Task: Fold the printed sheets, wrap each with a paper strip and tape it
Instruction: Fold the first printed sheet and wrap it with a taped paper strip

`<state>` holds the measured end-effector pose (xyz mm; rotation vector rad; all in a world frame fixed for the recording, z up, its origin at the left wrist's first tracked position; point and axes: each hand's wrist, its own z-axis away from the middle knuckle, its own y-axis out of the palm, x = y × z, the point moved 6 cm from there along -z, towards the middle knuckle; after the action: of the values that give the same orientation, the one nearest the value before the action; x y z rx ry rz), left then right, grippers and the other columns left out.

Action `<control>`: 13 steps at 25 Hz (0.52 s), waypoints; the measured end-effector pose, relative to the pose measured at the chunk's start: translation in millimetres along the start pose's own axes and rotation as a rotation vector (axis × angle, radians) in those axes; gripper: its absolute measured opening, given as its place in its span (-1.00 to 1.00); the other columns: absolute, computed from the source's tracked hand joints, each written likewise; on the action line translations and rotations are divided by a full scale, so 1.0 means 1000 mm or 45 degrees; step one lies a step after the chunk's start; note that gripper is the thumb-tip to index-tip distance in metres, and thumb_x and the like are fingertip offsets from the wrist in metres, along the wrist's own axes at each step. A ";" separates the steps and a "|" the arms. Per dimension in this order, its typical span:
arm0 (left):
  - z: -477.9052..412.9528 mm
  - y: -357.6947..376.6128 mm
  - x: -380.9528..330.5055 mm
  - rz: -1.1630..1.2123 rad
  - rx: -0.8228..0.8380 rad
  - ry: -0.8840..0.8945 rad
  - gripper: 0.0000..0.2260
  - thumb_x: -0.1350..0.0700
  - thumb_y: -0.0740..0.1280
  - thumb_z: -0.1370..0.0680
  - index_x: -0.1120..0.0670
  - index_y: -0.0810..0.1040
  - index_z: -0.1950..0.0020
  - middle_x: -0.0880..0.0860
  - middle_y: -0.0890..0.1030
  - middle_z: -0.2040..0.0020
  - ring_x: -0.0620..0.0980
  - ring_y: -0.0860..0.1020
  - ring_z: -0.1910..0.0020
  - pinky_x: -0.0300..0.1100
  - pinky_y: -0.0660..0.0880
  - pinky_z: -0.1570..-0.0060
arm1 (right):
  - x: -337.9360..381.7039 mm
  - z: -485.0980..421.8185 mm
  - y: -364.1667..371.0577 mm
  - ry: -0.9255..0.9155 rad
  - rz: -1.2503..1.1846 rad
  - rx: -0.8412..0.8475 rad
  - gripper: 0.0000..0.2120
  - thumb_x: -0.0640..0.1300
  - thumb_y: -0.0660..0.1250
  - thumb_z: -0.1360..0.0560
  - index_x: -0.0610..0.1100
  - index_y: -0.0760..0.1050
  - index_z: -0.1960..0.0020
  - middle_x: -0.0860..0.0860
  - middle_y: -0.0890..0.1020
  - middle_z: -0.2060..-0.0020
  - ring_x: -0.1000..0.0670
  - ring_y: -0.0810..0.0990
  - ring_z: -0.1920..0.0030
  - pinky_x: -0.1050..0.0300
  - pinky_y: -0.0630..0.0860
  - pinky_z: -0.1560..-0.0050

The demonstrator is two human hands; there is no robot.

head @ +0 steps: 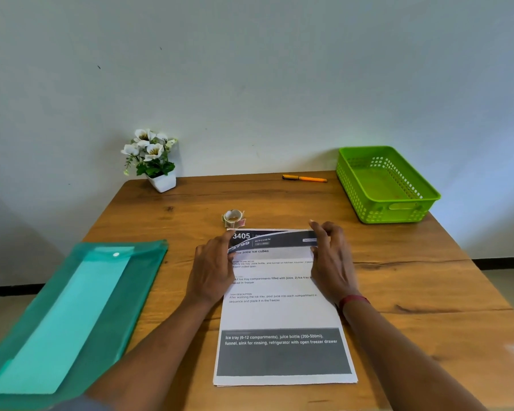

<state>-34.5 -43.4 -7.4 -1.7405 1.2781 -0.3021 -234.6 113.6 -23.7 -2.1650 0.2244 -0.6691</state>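
Note:
A stack of printed sheets (282,315) lies in the middle of the wooden table (413,292). The far edge of the top sheet is lifted and curls toward me, showing another sheet's dark header beneath. My left hand (212,271) pinches that far-left corner. My right hand (331,259) pinches the far-right corner. A small roll of tape (233,218) stands just beyond the sheets. A teal plastic folder (72,315) lies at the left, with a long light paper strip visible inside it.
A green plastic basket (387,185) sits at the far right corner, holding nothing. An orange pen (304,178) lies near the wall. A white pot of white flowers (153,161) stands at the far left. The wall runs along the table's back edge.

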 end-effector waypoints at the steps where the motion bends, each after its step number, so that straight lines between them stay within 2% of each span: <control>1: 0.000 0.000 -0.001 -0.034 -0.012 0.039 -0.58 0.31 0.46 -0.45 0.13 0.47 -0.26 0.12 0.61 -0.06 0.11 0.59 -0.03 0.05 0.51 0.04 | 0.001 0.000 -0.001 -0.003 0.037 -0.002 -0.25 -0.46 0.36 -0.40 -0.05 0.21 -0.49 -0.19 0.35 -0.27 -0.20 0.43 -0.18 -0.09 0.50 -0.10; 4: -0.002 -0.002 -0.004 -0.108 -0.040 0.122 -0.75 0.36 0.46 -0.40 0.16 0.61 -0.03 0.11 0.60 0.02 0.11 0.58 0.04 0.00 0.49 0.13 | 0.001 0.000 -0.001 0.000 0.126 0.001 -0.32 -0.41 0.39 -0.42 -0.01 0.29 -0.43 -0.18 0.32 -0.34 -0.24 0.43 -0.25 -0.13 0.49 -0.14; 8: -0.002 -0.006 -0.006 -0.090 -0.056 0.134 -0.85 0.27 0.37 -0.45 0.17 0.62 0.00 0.10 0.60 0.04 0.09 0.58 0.05 -0.01 0.48 0.13 | 0.003 -0.001 -0.002 -0.054 0.181 -0.027 -0.61 -0.20 0.40 -0.51 -0.02 0.43 -0.30 -0.17 0.33 -0.39 -0.22 0.40 -0.30 -0.15 0.46 -0.17; 10: -0.003 -0.005 -0.007 -0.075 -0.043 0.131 -0.83 0.31 0.39 -0.43 0.17 0.62 0.00 0.09 0.62 0.03 0.09 0.59 0.04 0.00 0.50 0.12 | 0.004 0.000 -0.003 -0.086 0.149 -0.057 -0.72 -0.12 0.40 -0.51 -0.03 0.49 -0.21 -0.12 0.44 -0.30 -0.19 0.44 -0.24 -0.11 0.44 -0.12; 13: -0.002 -0.004 -0.006 -0.040 -0.032 0.155 -0.83 0.32 0.38 -0.42 0.17 0.63 0.02 0.10 0.68 0.05 0.10 0.63 0.06 -0.01 0.52 0.08 | 0.007 0.002 -0.007 -0.193 0.060 -0.172 -0.85 -0.19 0.42 -0.49 -0.05 0.56 -0.04 -0.03 0.57 -0.07 -0.14 0.52 -0.11 -0.02 0.38 -0.04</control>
<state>-35.4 -38.7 -1.2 -1.7877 1.3473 -0.4168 -228.2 116.6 -16.9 -2.3201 0.2449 -0.4722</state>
